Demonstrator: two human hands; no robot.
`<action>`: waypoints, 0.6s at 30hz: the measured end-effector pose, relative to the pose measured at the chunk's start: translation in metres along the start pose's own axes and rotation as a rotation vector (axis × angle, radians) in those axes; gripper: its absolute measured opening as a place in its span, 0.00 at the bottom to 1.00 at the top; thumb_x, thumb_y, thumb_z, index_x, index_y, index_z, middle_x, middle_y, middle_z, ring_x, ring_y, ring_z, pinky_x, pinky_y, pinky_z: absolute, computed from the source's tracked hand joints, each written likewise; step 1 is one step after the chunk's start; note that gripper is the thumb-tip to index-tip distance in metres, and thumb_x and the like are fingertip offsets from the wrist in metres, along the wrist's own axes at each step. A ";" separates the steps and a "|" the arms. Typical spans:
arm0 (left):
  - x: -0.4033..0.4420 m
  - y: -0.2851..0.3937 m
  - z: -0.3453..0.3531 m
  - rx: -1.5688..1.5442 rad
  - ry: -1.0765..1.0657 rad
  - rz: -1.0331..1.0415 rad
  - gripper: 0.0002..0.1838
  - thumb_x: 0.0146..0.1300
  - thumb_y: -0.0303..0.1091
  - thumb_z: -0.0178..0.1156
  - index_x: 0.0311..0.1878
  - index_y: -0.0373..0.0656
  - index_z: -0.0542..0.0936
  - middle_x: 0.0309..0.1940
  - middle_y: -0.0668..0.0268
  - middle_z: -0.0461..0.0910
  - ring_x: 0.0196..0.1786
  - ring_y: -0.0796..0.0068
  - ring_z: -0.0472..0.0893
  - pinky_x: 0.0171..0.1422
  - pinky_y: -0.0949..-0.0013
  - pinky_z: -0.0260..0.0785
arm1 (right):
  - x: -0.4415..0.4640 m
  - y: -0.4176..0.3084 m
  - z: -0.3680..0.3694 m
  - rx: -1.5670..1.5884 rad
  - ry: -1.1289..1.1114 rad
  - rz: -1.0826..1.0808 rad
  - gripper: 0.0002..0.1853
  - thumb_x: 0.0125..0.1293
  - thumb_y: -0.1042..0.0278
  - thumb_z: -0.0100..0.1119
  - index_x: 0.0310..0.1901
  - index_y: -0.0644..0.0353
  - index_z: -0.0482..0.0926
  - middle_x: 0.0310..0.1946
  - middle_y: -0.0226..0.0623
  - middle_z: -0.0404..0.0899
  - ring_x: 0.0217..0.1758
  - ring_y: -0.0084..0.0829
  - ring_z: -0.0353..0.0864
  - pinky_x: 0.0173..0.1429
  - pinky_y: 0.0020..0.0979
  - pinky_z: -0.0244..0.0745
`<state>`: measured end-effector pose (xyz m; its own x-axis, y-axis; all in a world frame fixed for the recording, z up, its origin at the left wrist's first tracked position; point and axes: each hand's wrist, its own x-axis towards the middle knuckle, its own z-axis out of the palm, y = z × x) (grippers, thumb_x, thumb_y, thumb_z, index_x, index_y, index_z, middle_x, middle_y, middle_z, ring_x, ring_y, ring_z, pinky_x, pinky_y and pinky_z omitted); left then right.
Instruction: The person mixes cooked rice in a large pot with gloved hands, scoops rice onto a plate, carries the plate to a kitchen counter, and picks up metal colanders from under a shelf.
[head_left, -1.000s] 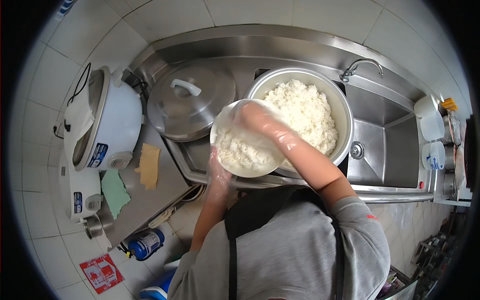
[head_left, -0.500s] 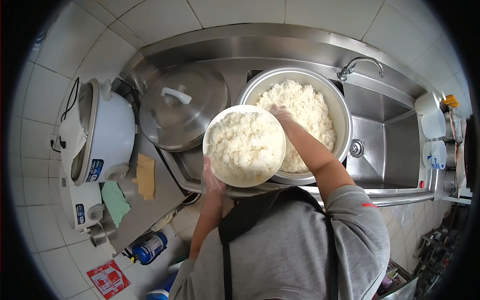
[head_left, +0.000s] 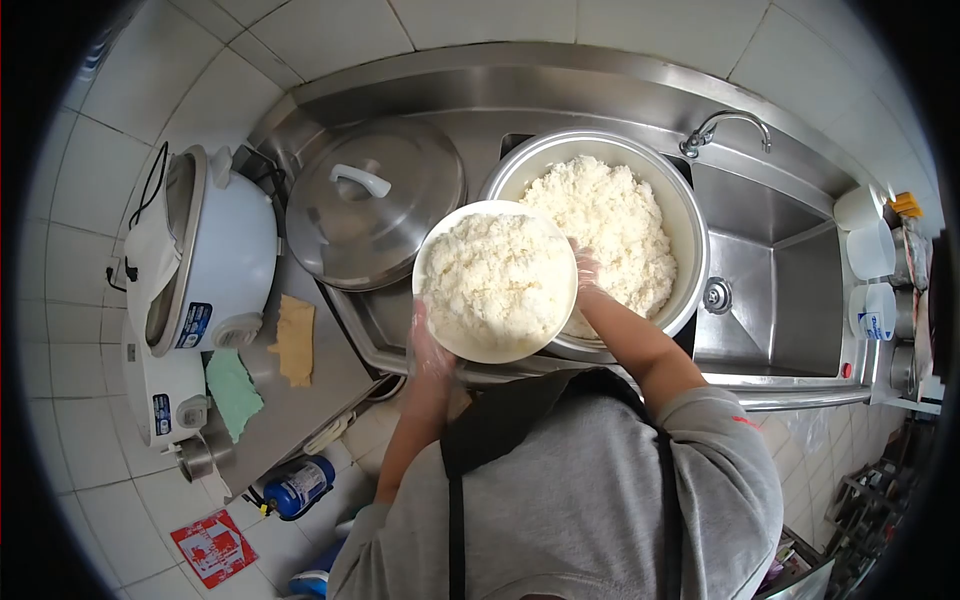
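A white bowl [head_left: 466, 348] heaped with cooked white rice [head_left: 495, 280] is in front of me, tilted a little toward the camera. My left hand [head_left: 428, 348], in a clear plastic glove, is closed round its lower left side, with the fingers partly under it. On the right rim lies my right hand [head_left: 587, 268], gloved too, its fingers partly hidden by the bowl. Behind and to the right stands a large round metal pot [head_left: 692, 215], with a big mass of white rice [head_left: 615, 215] inside. The bowl overlaps the pot's left edge.
A round metal lid [head_left: 400, 225] with a white handle rests left of the pot. To the right are a steel sink [head_left: 770, 300] and a tap [head_left: 725, 122]. Rice cookers [head_left: 235, 260], a green cloth [head_left: 232, 392] and a tan cloth [head_left: 295, 340] are at the left.
My right hand has moved from over the rice in the pot back to the bowl's right rim. The bowl has shifted slightly up in view, still in my left hand.
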<state>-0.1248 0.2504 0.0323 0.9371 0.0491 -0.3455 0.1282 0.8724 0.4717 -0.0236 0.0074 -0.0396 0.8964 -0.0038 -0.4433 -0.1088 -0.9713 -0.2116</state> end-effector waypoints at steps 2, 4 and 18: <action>0.000 0.000 0.000 0.036 -0.010 0.026 0.28 0.67 0.45 0.38 0.62 0.33 0.55 0.60 0.50 0.61 0.60 0.53 0.64 0.64 0.53 0.56 | 0.001 0.000 -0.009 0.042 -0.032 0.083 0.27 0.55 0.52 0.51 0.58 0.46 0.65 0.61 0.43 0.58 0.61 0.38 0.61 0.54 0.43 0.67; -0.001 -0.001 -0.001 0.093 0.007 0.060 0.28 0.67 0.45 0.38 0.61 0.32 0.56 0.59 0.49 0.61 0.60 0.53 0.64 0.64 0.53 0.56 | 0.008 0.010 0.001 0.233 0.225 0.116 0.28 0.54 0.54 0.53 0.58 0.50 0.65 0.58 0.45 0.61 0.58 0.38 0.66 0.54 0.39 0.68; 0.003 -0.002 -0.005 -0.038 -0.003 -0.012 0.28 0.65 0.47 0.41 0.59 0.33 0.60 0.56 0.49 0.65 0.57 0.51 0.68 0.60 0.49 0.60 | -0.013 0.104 -0.078 1.644 0.041 -0.263 0.26 0.55 0.57 0.55 0.57 0.52 0.67 0.52 0.38 0.70 0.52 0.31 0.71 0.55 0.32 0.65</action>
<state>-0.1240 0.2507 0.0262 0.9365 0.0374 -0.3487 0.1269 0.8908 0.4362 -0.0131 -0.1123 0.0119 0.9694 0.0769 -0.2331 -0.2454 0.3234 -0.9139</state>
